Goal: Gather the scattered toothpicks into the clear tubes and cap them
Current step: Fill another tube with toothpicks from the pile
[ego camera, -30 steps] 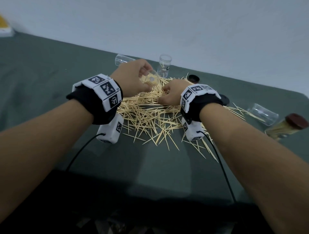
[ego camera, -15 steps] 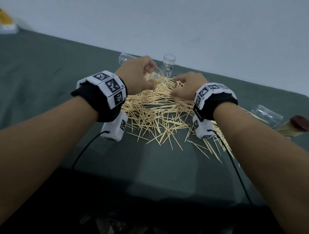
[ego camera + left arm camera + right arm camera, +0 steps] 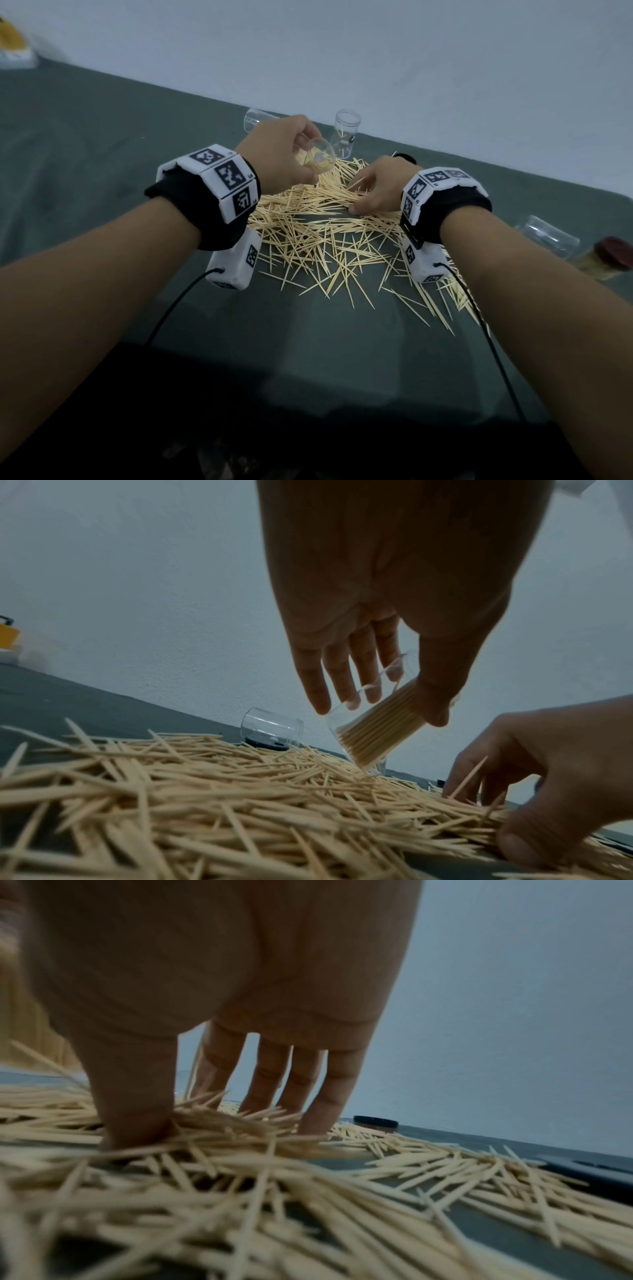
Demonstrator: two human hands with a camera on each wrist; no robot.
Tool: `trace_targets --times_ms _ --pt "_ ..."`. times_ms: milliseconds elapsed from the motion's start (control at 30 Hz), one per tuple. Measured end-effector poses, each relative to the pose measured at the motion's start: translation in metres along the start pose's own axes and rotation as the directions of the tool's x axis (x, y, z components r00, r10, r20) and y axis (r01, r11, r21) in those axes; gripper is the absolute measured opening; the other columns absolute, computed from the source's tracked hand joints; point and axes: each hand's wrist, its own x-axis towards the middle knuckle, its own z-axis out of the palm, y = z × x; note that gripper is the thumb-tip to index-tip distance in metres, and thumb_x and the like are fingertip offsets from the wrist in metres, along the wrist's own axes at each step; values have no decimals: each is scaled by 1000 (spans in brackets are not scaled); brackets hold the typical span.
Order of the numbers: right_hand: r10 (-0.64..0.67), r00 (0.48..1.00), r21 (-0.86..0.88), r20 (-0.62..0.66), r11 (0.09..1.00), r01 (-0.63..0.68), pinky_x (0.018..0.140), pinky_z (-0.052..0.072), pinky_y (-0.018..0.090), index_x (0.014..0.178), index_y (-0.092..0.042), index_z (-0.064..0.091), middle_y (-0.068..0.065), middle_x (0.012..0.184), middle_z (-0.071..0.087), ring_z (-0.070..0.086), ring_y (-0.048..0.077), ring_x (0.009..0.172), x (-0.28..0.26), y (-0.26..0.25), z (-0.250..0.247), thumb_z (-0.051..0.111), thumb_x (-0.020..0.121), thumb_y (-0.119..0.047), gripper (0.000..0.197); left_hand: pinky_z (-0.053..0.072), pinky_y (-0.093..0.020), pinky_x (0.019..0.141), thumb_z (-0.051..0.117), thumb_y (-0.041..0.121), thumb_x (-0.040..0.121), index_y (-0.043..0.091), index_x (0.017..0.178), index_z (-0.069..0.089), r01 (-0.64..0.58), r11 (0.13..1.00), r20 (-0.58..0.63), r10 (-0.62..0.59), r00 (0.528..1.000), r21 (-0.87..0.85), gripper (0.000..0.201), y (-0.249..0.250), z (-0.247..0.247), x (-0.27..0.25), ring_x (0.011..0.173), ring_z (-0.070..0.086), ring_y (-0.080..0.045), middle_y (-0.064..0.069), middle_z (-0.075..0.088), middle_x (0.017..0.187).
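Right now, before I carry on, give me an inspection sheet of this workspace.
Surface: dark green table.
Job's things: loose toothpicks heaped mid-table; clear tube, tilted and partly filled; upright tube; two empty tubes lying down; capped full tube; black cap.
Clutter: yellow object, far corner.
Grippers: left hand holds the tilted tube; right hand pinches a bunch of toothpicks on the heap.
Cables: black leads from both wrist units.
Surroundings: plain pale wall.
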Motion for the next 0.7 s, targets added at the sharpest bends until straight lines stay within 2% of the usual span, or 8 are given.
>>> trace_targets --times_ms 33,100,200,267,367,433,533,700 --pt "0 1000 -1 3 1000 0 83 43 25 124 -32 64 -7 120 66 60 14 99 0 -1 -1 78 74 -49 54 35 -7 66 80 26 77 22 126 53 -3 1000 -1 3 1000 1 55 0 0 0 102 54 -6 11 59 113" --pt "6 1000 0 12 1000 -6 86 39 25 129 -34 61 -9 128 62 59 17 111 -2 -2 0 78 74 -49 59 35 -8 66 80 25 77 22 126 53 -6 1000 -2 6 1000 -1 55 0 -1 0 102 54 -6 11 59 114" --pt "13 1000 -6 10 1000 -13 89 36 26 135 -32 55 -6 136 57 55 19 121 -3 -2 1 77 77 -46 64 35 -7 67 80 25 77 23 125 53 1 1000 2 -1 1000 -5 55 -1 -1 0 103 54 -6 12 59 114" --pt "15 1000 -27 -16 1000 -16 96 39 29 141 -30 48 -2 141 53 51 22 126 -3 -4 2 78 78 -42 71 35 -7 69 81 25 77 23 125 53 1 1000 3 -1 1000 -6 55 -1 -1 0 103 55 -7 11 59 115" --pt "29 997 -79 -75 996 -35 107 35 36 149 -23 37 4 149 44 42 26 136 -3 -6 3 80 75 -43 88 34 -6 71 80 25 77 23 125 53 2 1000 12 -2 1000 -1 56 -1 0 0 105 55 -7 10 59 115" --pt "41 997 -67 -73 997 -46 103 39 33 144 -22 45 3 144 50 48 25 130 -2 -6 5 80 75 -43 81 34 -6 70 80 24 77 22 126 53 2 1000 15 -2 1000 2 56 -1 0 -1 104 55 -7 10 59 115" --pt "7 998 -48 -60 999 -10 97 43 29 136 -29 56 -2 136 58 56 20 121 -4 -8 7 78 78 -38 62 35 -9 74 81 25 77 23 126 53 4 1000 11 -4 1000 10 57 -1 2 -2 104 54 -7 11 59 115" --pt "-19 998 -87 -60 996 14 96 45 30 138 -35 52 0 136 58 56 22 121 -7 -12 7 72 86 -30 56 37 -12 77 81 25 76 24 123 54 0 1000 13 -1 1000 18 54 1 4 -4 105 55 -8 11 60 114"
